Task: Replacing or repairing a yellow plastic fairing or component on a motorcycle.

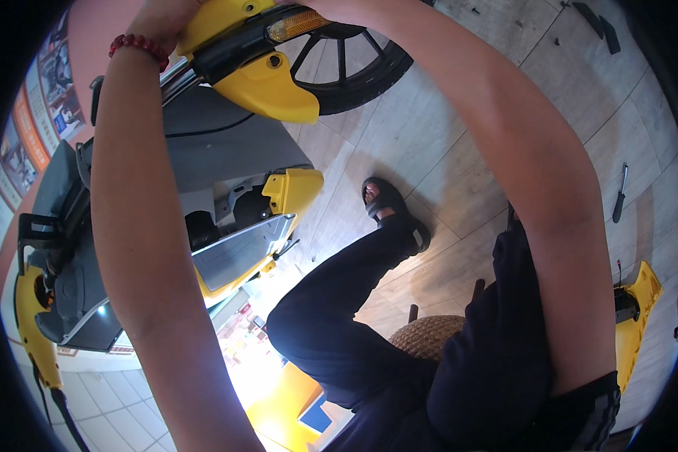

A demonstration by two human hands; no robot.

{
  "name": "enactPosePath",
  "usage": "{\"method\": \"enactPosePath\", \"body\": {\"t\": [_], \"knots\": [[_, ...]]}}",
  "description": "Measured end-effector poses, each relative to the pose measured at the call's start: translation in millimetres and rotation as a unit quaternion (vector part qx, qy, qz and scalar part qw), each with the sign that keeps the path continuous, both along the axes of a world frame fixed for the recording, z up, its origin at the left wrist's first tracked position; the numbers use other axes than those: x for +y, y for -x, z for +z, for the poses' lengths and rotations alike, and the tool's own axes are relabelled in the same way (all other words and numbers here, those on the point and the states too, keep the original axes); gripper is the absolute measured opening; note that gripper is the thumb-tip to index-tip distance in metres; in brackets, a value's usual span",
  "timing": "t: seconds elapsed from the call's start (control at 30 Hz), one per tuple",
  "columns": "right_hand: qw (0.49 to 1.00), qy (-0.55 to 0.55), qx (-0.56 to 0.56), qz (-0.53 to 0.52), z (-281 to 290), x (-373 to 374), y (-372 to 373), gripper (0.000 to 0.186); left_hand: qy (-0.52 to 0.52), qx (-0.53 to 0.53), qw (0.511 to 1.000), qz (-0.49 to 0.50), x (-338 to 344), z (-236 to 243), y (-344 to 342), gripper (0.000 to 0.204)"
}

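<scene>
Both my arms reach up to the top edge, to the front wheel of a yellow and grey scooter. My left hand (172, 16), below a wrist with a red bead bracelet (138, 47), lies against the yellow front fender (267, 87); its fingers are cut off by the edge. Only a sliver of my right hand (316, 6) shows beside the fender's upper part, close to an amber reflector (297, 25); its fingers are out of sight too. Under the reflector runs a black fork leg (233, 56), and behind it stands the black spoked wheel (361, 83).
A screwdriver (620, 194) lies on the wood-look floor at right, above a detached yellow panel (640, 320). Black strips (599, 29) lie at the upper right. I sit on a woven stool (427, 337). The scooter's grey body (233, 143) fills the left side.
</scene>
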State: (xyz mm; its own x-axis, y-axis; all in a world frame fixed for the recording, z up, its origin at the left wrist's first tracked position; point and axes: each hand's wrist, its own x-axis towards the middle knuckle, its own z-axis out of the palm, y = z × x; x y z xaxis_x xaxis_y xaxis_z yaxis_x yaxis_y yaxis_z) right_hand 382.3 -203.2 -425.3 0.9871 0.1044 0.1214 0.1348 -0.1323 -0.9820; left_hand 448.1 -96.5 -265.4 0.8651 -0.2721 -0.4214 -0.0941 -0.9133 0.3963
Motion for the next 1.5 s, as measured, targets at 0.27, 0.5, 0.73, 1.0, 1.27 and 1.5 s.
{"method": "enactPosePath", "body": {"t": [0.27, 0.5, 0.73, 1.0, 1.27, 1.5], "knots": [[0.999, -0.012, 0.034, -0.008, -0.1, 4.3, -3.7, 0.031, -0.003, -0.033, 0.999, 0.004, -3.5, -5.8, 3.1, 0.083], [0.996, -0.023, 0.082, 0.001, 0.6, 0.4, -5.3, 0.029, 0.006, -0.05, 0.998, -0.025, 0.5, -9.4, 17.6, 0.085], [0.997, -0.032, 0.071, 0.007, 3.3, -1.6, -4.4, 0.03, 0.04, -0.036, 0.998, -0.008, 2.7, -6.5, 13.7, 0.09], [0.996, -0.03, 0.083, -0.006, 2.5, -2.4, -1.5, 0.03, -0.017, -0.048, 0.999, 0.002, 1.6, -10.1, 13.4, 0.092], [0.997, -0.034, 0.055, -0.046, -2.5, -2.4, 6.3, 0.025, 0.077, -0.02, 0.997, 0.004, 9.9, -16.5, 9.4, 0.088], [0.983, -0.128, -0.082, -0.102, 17.9, -5.4, 18.5, 0.018, 0.007, -0.075, 0.997, 0.021, 5.3, -7.9, 14.7, 0.089]]}}
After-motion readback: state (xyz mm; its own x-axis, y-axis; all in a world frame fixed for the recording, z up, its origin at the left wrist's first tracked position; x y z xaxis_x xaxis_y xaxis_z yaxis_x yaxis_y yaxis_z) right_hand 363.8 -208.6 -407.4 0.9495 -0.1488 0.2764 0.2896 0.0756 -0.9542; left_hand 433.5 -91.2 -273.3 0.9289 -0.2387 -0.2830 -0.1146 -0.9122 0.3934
